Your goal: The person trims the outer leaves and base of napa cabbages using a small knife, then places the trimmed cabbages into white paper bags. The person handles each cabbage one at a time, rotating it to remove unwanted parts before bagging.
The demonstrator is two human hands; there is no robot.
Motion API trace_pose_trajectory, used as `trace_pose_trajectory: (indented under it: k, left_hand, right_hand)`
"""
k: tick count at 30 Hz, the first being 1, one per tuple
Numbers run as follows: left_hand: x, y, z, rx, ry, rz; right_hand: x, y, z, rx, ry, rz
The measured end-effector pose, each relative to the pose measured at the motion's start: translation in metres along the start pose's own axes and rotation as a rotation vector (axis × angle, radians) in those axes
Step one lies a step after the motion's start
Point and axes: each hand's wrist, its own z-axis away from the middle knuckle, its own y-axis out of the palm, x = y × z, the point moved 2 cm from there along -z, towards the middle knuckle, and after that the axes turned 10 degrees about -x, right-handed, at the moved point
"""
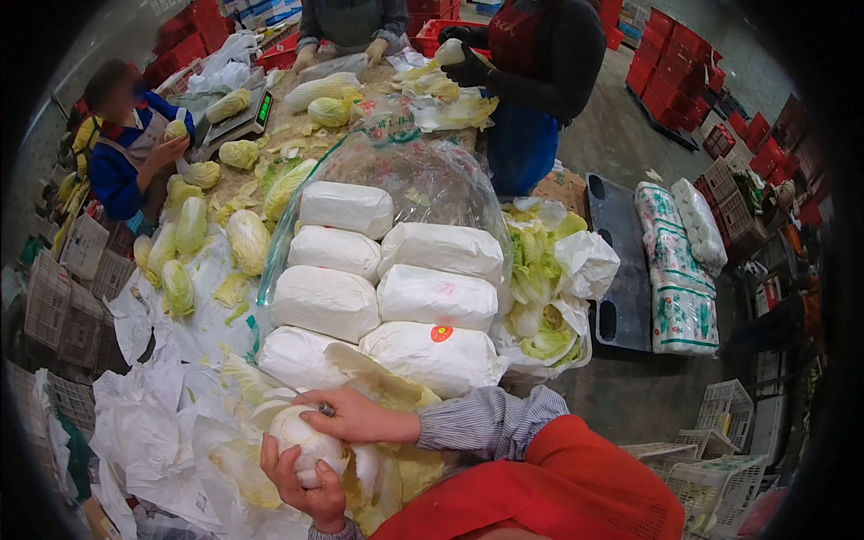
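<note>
My left hand grips a napa cabbage from below, its pale root end turned up. Over the top of it my right hand holds a knife; the end of the knife shows at the thumb and a thin blade points up to the left. Loose outer leaves lie under and around the cabbage. Just beyond my hands, several paper-wrapped cabbages lie in two columns in a large clear plastic bag. One wrapped cabbage bears a round red sticker.
Crumpled white paper covers the table at left, with unwrapped cabbages beyond. A basket of leaves stands right of the bag. Past it, full bags lie beside a black pallet. Three co-workers stand around a scale.
</note>
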Motion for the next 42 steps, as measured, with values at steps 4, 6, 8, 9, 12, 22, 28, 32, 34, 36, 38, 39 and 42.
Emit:
trace_pose_trajectory:
  k: [4,6,8,9,12,22,28,32,34,36,38,39,42]
  left_hand:
    - [-0.002,-0.001,0.001,-0.012,0.002,0.011]
    - [-0.004,-0.001,0.002,-0.019,0.006,0.017]
    - [-0.004,-0.001,0.002,-0.023,0.004,0.020]
    - [-0.004,-0.001,0.001,-0.025,0.001,0.023]
    - [0.001,0.004,0.001,-0.051,0.046,0.102]
    - [-0.007,-0.011,0.022,-0.271,0.138,-0.004]
    - [-0.004,-0.028,0.032,-0.264,0.125,0.150]
    - [0.026,-0.069,0.055,-0.429,0.047,0.039]
    - [0.057,-0.105,0.070,-0.748,-0.449,0.009]
    - [0.089,-0.145,0.068,-0.924,-0.604,-0.127]
    - [0.112,-0.164,0.059,-0.883,-0.837,-0.221]
    - [0.113,-0.166,0.051,-0.566,-0.756,-0.507]
    - [0.082,-0.137,0.031,-0.421,-0.158,-0.731]
  right_hand:
    - [0.000,0.000,0.002,-0.003,0.028,0.003]
    - [0.001,0.000,0.004,-0.006,0.041,-0.004]
    - [0.001,0.000,0.005,-0.004,0.056,-0.003]
    - [0.000,0.001,0.004,-0.003,0.062,0.005]
    - [-0.003,-0.001,0.000,-0.083,-0.047,0.094]
    - [0.023,-0.001,0.023,-0.031,-0.356,0.305]
    - [0.030,0.009,0.024,0.101,-0.202,0.249]
    - [0.021,0.001,0.009,0.077,-0.062,0.158]
    - [0.018,-0.005,0.005,0.088,-0.030,0.209]
    - [0.015,-0.010,0.008,0.106,-0.015,0.242]
    - [0.012,-0.008,0.017,0.111,-0.042,0.236]
    - [0.010,-0.008,0.020,0.101,-0.057,0.228]
    - [0.007,-0.003,0.031,0.050,-0.213,0.257]
